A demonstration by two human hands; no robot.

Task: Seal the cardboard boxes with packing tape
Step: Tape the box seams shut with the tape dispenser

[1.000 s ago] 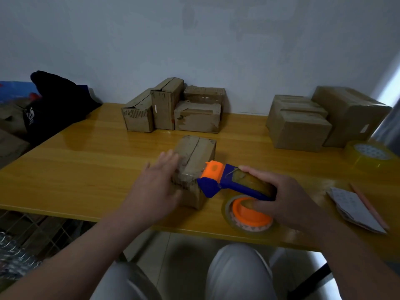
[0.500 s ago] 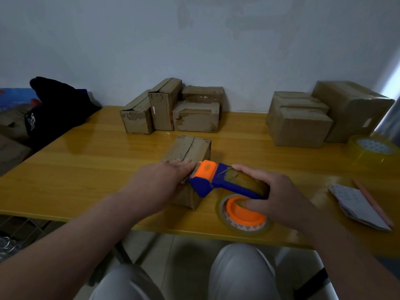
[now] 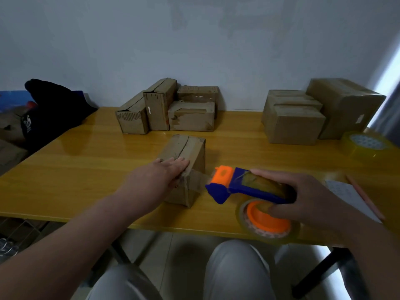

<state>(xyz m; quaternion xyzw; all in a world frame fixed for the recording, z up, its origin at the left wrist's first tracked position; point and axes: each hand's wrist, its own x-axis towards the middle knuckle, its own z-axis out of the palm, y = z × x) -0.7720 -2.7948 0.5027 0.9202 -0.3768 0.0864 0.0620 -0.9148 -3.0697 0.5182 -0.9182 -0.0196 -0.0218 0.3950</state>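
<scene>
Pins small cardboard box [image 3: 186,152] on counter [image 3: 86,165], seam running away from body, under flat left hand [image 3: 160,176] at its near end; grips tape dispenser [image 3: 244,187] in right hand [image 3: 309,198] just right of box, tape strip [image 3: 200,180] stretched between.

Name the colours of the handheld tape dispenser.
The tape dispenser is blue with an orange head and orange roll hub, seen best in the head view.

We're not getting any readable text here. We're seeing white print [image 3: 26,126] on the black bag [image 3: 56,105], far left of the centre box [image 3: 184,148], but it's too blurred. Small white stickers on the upright box [image 3: 160,98] behind it and the large box [image 3: 342,98] far right are showing nothing legible.
</scene>
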